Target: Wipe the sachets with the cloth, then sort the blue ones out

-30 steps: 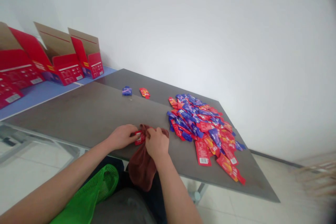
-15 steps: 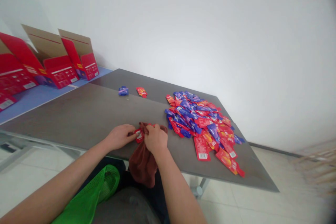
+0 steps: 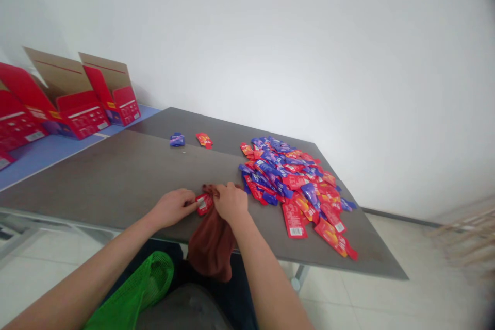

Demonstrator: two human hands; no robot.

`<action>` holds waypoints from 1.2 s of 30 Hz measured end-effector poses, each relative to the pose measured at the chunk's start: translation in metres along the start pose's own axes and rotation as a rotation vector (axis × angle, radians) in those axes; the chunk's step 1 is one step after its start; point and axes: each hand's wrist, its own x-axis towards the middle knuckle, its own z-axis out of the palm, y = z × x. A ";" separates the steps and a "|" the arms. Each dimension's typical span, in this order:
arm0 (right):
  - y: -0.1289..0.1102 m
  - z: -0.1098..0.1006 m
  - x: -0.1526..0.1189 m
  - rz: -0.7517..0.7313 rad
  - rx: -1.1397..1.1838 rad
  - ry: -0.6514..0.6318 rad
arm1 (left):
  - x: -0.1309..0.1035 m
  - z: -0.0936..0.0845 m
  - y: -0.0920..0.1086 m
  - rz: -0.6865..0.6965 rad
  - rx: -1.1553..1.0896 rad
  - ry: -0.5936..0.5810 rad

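My left hand (image 3: 172, 208) pinches a small red sachet (image 3: 202, 203) at the mouth of a brown cloth pouch (image 3: 212, 245). My right hand (image 3: 232, 202) grips the pouch's top edge right beside it. The pouch hangs over the near edge of the dark grey table (image 3: 127, 175) towards my lap. A large heap of red and blue sachets (image 3: 296, 188) lies on the table just right of my hands.
A lone blue sachet (image 3: 177, 140) and a lone red sachet (image 3: 203, 139) lie further back. Open red cardboard boxes (image 3: 83, 103) stand on a blue surface at the left. A green mesh bag (image 3: 135, 294) rests on my lap. A white wall is behind.
The view has shifted a little; both hands stay at the pouch mouth, the left still holding the red sachet against it.
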 end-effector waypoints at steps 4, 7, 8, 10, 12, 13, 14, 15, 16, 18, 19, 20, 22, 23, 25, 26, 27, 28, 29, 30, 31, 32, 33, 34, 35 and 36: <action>0.011 0.002 0.010 0.183 -0.004 0.014 | -0.001 -0.001 0.001 0.018 0.011 -0.004; 0.004 -0.004 0.003 0.077 0.033 0.070 | -0.001 0.000 0.000 0.011 0.024 0.002; 0.000 -0.005 0.000 0.008 0.040 0.080 | -0.001 0.000 -0.001 0.007 0.026 0.001; -0.005 -0.006 -0.005 -0.124 0.041 0.068 | -0.001 0.001 -0.002 0.001 0.023 -0.008; -0.003 -0.003 -0.005 -0.151 0.030 0.029 | -0.001 0.002 -0.003 0.003 0.020 -0.011; 0.000 0.000 -0.002 -0.114 0.025 0.014 | -0.001 0.003 -0.004 0.010 0.019 -0.010; 0.005 0.004 0.003 -0.053 0.021 0.003 | -0.001 0.003 -0.004 0.021 0.017 -0.010; 0.009 0.007 0.008 0.019 0.021 0.001 | -0.001 0.003 -0.004 0.034 0.014 -0.013; 0.013 0.011 0.014 0.092 0.024 0.007 | -0.001 0.002 -0.004 0.043 0.012 -0.015; 0.017 0.014 0.023 0.216 0.035 0.029 | -0.001 0.002 -0.004 0.041 0.014 -0.015; 0.017 0.014 0.025 0.261 0.041 0.041 | -0.001 0.001 -0.003 0.032 0.019 -0.015; 0.015 0.014 0.025 0.295 0.047 0.056 | -0.002 0.001 -0.002 0.023 0.022 -0.014; 0.008 0.010 0.017 0.323 0.063 0.096 | -0.002 0.000 -0.001 0.018 0.024 -0.016; 0.003 0.008 0.010 0.303 0.073 0.119 | -0.002 0.000 0.000 0.022 0.026 -0.019; -0.009 0.005 -0.010 0.171 0.091 0.147 | -0.003 0.000 0.000 0.026 0.032 -0.018; -0.016 0.005 -0.019 0.076 0.092 0.145 | -0.003 0.000 -0.001 0.023 0.035 -0.017; -0.023 0.006 -0.027 -0.016 0.086 0.131 | -0.003 0.001 -0.001 0.019 0.036 -0.019; -0.030 0.008 -0.033 -0.086 0.076 0.112 | -0.003 0.001 -0.001 0.014 0.034 -0.022; -0.035 0.010 -0.035 -0.123 0.064 0.093 | -0.002 0.001 -0.002 0.012 0.032 -0.024; -0.037 0.014 -0.033 -0.126 0.051 0.077 | -0.002 0.001 -0.002 0.014 0.032 -0.026; -0.037 0.017 -0.029 -0.103 0.039 0.064 | -0.002 0.000 -0.001 0.019 0.037 -0.026; -0.034 0.019 -0.022 -0.066 0.028 0.054 | -0.002 0.000 -0.001 0.024 0.045 -0.022; -0.029 0.021 -0.012 -0.021 0.017 0.045 | -0.002 0.000 0.000 0.029 0.052 -0.017; -0.021 0.021 -0.001 0.029 0.004 0.038 | -0.003 -0.001 0.001 0.033 0.057 -0.011; -0.012 0.021 0.011 0.082 -0.009 0.032 | -0.003 -0.001 0.002 0.036 0.056 -0.008; -0.003 0.019 0.023 0.135 -0.021 0.030 | -0.004 -0.001 0.002 0.037 0.049 -0.006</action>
